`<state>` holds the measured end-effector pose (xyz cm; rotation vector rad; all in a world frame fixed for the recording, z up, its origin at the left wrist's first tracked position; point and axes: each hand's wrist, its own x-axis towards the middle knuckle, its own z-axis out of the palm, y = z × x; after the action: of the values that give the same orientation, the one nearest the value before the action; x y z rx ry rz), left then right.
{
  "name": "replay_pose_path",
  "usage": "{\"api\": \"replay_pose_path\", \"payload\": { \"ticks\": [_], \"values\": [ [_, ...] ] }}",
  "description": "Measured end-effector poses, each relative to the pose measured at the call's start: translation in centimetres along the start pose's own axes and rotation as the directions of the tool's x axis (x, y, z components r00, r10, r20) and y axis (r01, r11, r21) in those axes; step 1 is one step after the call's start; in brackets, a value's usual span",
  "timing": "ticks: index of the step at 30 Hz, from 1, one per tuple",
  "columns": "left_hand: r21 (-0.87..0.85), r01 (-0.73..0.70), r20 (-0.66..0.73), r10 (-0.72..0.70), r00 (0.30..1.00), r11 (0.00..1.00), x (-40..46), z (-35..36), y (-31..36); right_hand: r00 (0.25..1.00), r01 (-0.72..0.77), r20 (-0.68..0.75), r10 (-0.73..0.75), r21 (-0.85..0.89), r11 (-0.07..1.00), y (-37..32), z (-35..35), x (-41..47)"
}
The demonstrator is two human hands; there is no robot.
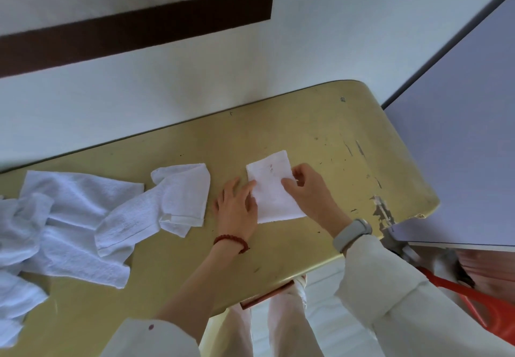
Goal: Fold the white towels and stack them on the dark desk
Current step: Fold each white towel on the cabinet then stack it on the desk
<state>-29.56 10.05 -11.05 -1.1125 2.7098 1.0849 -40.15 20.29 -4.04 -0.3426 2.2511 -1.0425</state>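
No readable text anywhere in view.

The folded towel (274, 186) carries a few small reddish marks near its top, perhaps a stitched tag or stamp, but they are too blurred to read as letters. A small dark mark sits near the far corner of the desk (328, 122), and it too cannot be made out as a word or number. The grey watch band (351, 233) on the right wrist shows no face or digits from this angle.
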Motion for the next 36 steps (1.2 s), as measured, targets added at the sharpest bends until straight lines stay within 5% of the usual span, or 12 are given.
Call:
{"api": "replay_pose_path", "payload": {
  "ticks": [1,4,8,10,12,15,17,22,27,29,33,36],
  "values": [
    [-0.211,0.058,-0.008,-0.061,0.998,0.976,0.3,-0.8,0.1,0.998,0.043,0.040,-0.042,-0.030,0.999,-0.9,-0.2,-0.6],
    [-0.699,0.247,0.162,-0.188,0.969,0.671,0.4,-3.7,0.7,0.981,0.150,0.134,-0.141,-0.053,0.987,-3.7,-0.8,-2.6],
    [-0.814,0.563,0.548,-0.136,0.825,0.139,-1.2,-6.5,0.7,0.978,0.141,0.142,-0.152,0.085,0.986,-6.2,-0.9,-4.7],
    [-0.810,0.587,0.585,-0.063,0.808,0.012,-2.3,-8.0,0.5,0.988,0.089,0.116,-0.105,0.137,0.987,-6.4,-0.7,-5.4],
    [-0.851,0.514,0.506,-0.091,0.858,0.111,-3.6,-9.1,0.1,0.994,0.046,0.094,-0.060,0.145,0.988,-6.2,-0.5,-6.1],
    [-0.816,0.293,0.243,-0.164,0.956,0.499,-6.1,-10.7,-1.0,0.994,0.034,0.098,-0.050,0.161,0.986,-5.7,0.5,-7.9],
    [-0.740,0.189,0.087,-0.187,0.978,0.645,-8.3,-11.8,-1.8,0.986,0.077,0.135,-0.099,0.157,0.985,-5.8,1.7,-9.5],
    [-0.553,0.078,-0.339,-0.310,0.888,0.829,-15.9,-14.9,-3.8,0.925,0.285,0.232,-0.302,0.102,0.953,-7.1,6.2,-13.4],
    [-0.652,0.153,-0.515,-0.582,0.629,0.743,-28.4,-16.8,-7.6,0.678,0.601,0.471,-0.564,0.088,0.795,-9.1,12.8,-21.3],
    [-0.756,0.138,-0.462,-0.671,0.580,0.640,-34.0,-17.5,-9.6,0.511,0.745,0.529,-0.677,0.119,0.656,-9.8,15.4,-26.4],
    [-0.967,-0.086,-0.247,-0.811,0.530,0.238,-44.9,-18.4,-12.8,0.081,0.927,0.690,-0.719,0.213,0.308,-12.0,19.9,-37.9],
    [-0.955,-0.199,-0.283,-0.877,0.387,0.221,-53.5,-18.2,-16.2,-0.071,0.944,0.703,-0.707,0.275,0.179,-12.0,24.8,-45.4]
  ]
}}
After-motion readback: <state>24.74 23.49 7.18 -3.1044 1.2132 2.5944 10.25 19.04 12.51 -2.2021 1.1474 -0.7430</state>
